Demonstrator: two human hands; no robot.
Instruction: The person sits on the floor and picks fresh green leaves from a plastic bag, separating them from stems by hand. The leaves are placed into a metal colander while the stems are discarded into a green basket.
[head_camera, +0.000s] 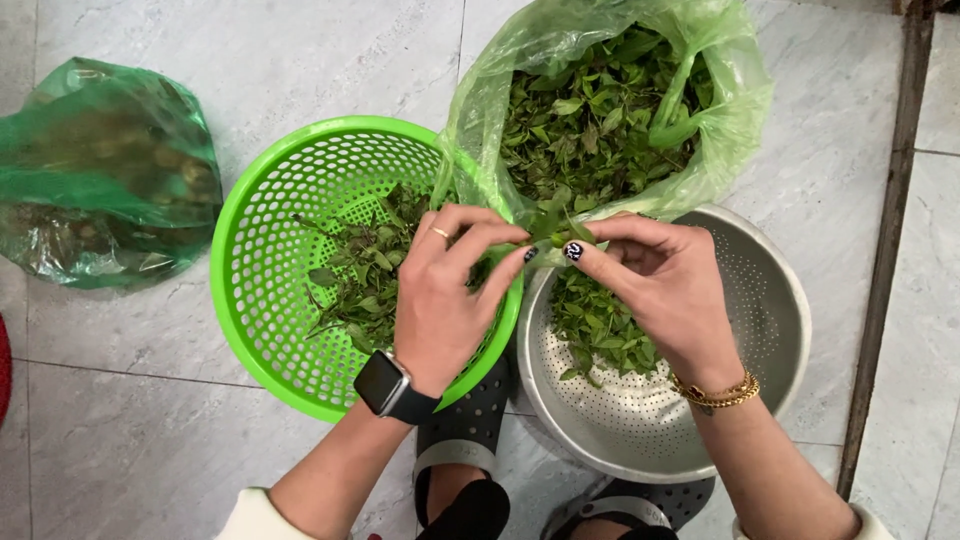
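Observation:
My left hand, with a ring and a dark wrist watch, pinches a leafy green sprig above the gap between two bowls. My right hand, with a gold bracelet and dark painted nails, grips the same sprig from the other side. Below the left hand is a bright green plastic basket holding stems and leaves. Under the right hand a metal colander holds picked leaves. Behind both stands an open green plastic bag full of leafy herbs.
A second, closed green plastic bag lies on the pale tiled floor at the left. My feet in dark perforated sandals sit at the bottom between the bowls. A dark floor strip runs down the right side.

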